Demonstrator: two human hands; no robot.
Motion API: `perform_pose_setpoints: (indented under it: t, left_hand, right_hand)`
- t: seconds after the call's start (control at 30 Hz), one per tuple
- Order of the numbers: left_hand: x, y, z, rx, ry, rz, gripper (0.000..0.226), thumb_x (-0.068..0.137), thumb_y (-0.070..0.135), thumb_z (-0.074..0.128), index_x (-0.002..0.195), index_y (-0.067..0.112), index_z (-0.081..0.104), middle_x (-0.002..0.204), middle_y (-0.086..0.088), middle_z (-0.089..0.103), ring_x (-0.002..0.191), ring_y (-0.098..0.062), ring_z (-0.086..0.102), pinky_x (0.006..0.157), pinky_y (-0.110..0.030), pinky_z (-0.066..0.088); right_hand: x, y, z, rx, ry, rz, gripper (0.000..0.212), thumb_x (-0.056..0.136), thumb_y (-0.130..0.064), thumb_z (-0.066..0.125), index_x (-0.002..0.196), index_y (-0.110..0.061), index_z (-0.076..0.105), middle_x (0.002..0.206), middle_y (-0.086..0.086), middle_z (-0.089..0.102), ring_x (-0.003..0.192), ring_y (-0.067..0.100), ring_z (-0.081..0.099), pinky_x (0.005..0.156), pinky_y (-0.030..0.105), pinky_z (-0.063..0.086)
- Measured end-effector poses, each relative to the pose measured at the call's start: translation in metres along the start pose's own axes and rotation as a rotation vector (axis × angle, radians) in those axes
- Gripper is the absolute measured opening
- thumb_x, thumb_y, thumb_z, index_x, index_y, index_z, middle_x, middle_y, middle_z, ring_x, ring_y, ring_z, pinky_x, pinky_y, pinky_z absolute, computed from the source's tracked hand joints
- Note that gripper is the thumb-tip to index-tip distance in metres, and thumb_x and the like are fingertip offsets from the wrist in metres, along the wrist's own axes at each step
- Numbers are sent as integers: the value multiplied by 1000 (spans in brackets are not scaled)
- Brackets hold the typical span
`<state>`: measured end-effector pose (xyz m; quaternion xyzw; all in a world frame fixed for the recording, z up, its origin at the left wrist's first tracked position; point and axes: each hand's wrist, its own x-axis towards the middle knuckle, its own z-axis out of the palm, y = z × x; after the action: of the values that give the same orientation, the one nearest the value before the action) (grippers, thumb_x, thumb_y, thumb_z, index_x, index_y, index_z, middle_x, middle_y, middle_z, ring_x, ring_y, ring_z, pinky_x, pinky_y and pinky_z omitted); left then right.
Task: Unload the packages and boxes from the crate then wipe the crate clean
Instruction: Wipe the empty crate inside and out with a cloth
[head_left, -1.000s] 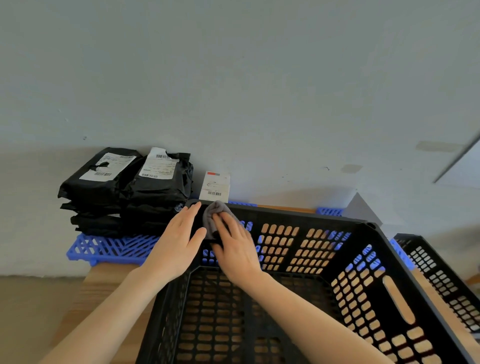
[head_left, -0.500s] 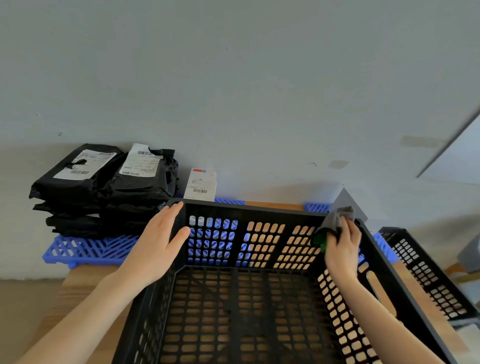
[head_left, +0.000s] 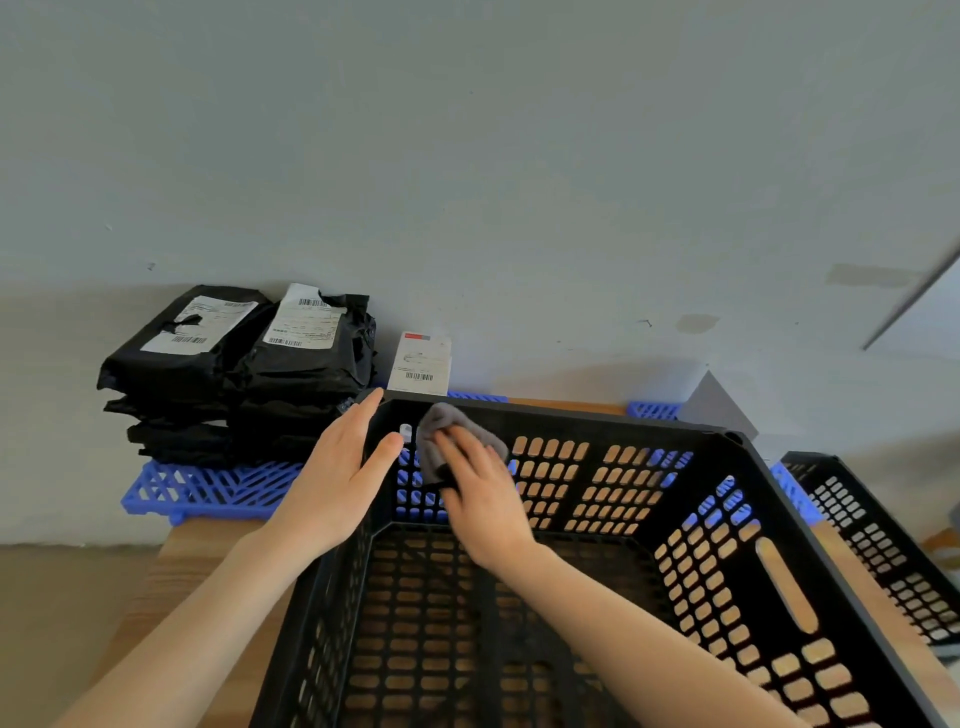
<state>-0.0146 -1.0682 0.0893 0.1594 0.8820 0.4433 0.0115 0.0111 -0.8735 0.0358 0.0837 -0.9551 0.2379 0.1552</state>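
A black perforated plastic crate (head_left: 737, 519) stands in front of me with nothing inside. My left hand (head_left: 337, 478) grips its far left corner, thumb inside the wall. My right hand (head_left: 478, 493) presses a grey cloth (head_left: 441, 431) against the inside of the far wall, close to that corner. Black plastic packages (head_left: 234, 374) with white labels sit stacked at the left on a blue pallet (head_left: 208, 488). A small white box (head_left: 421, 364) stands against the wall behind the crate.
A grey wall (head_left: 519, 156) rises right behind the crate. A second black crate (head_left: 878, 535) lies at the right. The crate rests on a wooden surface (head_left: 208, 561), with the floor (head_left: 62, 597) lower at the left.
My right hand has swept the cloth from the far right corner of the crate back to the far left corner. My left hand has stayed on the left corner.
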Motion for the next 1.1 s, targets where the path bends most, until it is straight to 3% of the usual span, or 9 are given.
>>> perform_pose_setpoints:
  t: [0.17, 0.33, 0.43, 0.53, 0.63, 0.73, 0.87, 0.97, 1.1]
  left_hand:
    - [1, 0, 1, 12, 25, 1, 65, 97, 53, 32, 155, 29, 13, 161, 9, 20, 147, -4, 16, 119, -29, 15]
    - [0, -4, 0, 12, -4, -12, 69, 95, 58, 34, 155, 33, 11, 162, 10, 17, 148, -5, 12, 122, -39, 17]
    - [0, -7, 1, 18, 8, -16, 66, 97, 56, 35, 155, 36, 11, 161, 11, 17, 148, -5, 12, 120, -35, 16]
    - [1, -7, 2, 28, 26, 3, 67, 96, 55, 36, 155, 32, 13, 160, 9, 20, 147, -6, 15, 116, -29, 16]
    - [2, -5, 2, 33, 23, 6, 67, 96, 53, 37, 155, 30, 14, 160, 8, 22, 147, -7, 16, 114, -28, 15]
    - [1, -3, 2, 37, 16, -1, 67, 96, 53, 37, 155, 29, 15, 160, 7, 22, 147, -8, 16, 116, -30, 15]
    - [0, 2, 1, 40, 10, -5, 76, 89, 62, 31, 155, 29, 16, 160, 7, 22, 147, -9, 16, 117, -32, 16]
    - [0, 3, 1, 35, 20, -1, 73, 90, 61, 30, 155, 29, 16, 160, 7, 23, 147, -7, 16, 115, -28, 15]
    - [0, 3, 1, 19, 24, -12, 64, 98, 54, 32, 155, 30, 15, 160, 10, 22, 147, -5, 15, 115, -28, 14]
  right_hand:
    - [14, -31, 26, -83, -73, -93, 62, 94, -25, 48, 152, -23, 27, 159, -3, 26, 146, 14, 21, 121, 39, 17]
    - [3, -8, 0, -196, 57, -58, 59, 95, -36, 38, 151, -28, 24, 157, -8, 29, 145, 7, 20, 120, 38, 10]
    - [-16, 34, -36, -219, 141, 60, 55, 98, -37, 38, 151, -32, 23, 156, -11, 28, 143, 1, 16, 118, 37, 14]
    - [-39, 84, -71, -168, 211, 251, 58, 98, -31, 45, 152, -32, 22, 157, -11, 22, 145, 12, 21, 116, 40, 28]
    - [-49, 121, -100, -44, 349, 513, 58, 99, -25, 47, 153, -26, 24, 157, -11, 17, 141, 19, 31, 100, 39, 45]
    - [-49, 144, -119, 80, 504, 674, 53, 100, -20, 45, 151, -17, 29, 156, -5, 19, 139, 20, 31, 105, 43, 38]
    - [-43, 133, -108, 157, 558, 676, 51, 99, -19, 47, 148, -18, 33, 153, -6, 20, 138, 19, 31, 108, 40, 36]
    - [-33, 101, -78, 137, 490, 610, 55, 98, -21, 50, 149, -24, 33, 152, -12, 18, 139, 17, 29, 108, 40, 39]
    - [-26, 54, -41, 106, 318, 322, 64, 95, -17, 53, 152, -29, 26, 158, -13, 14, 145, 3, 13, 117, 29, 21]
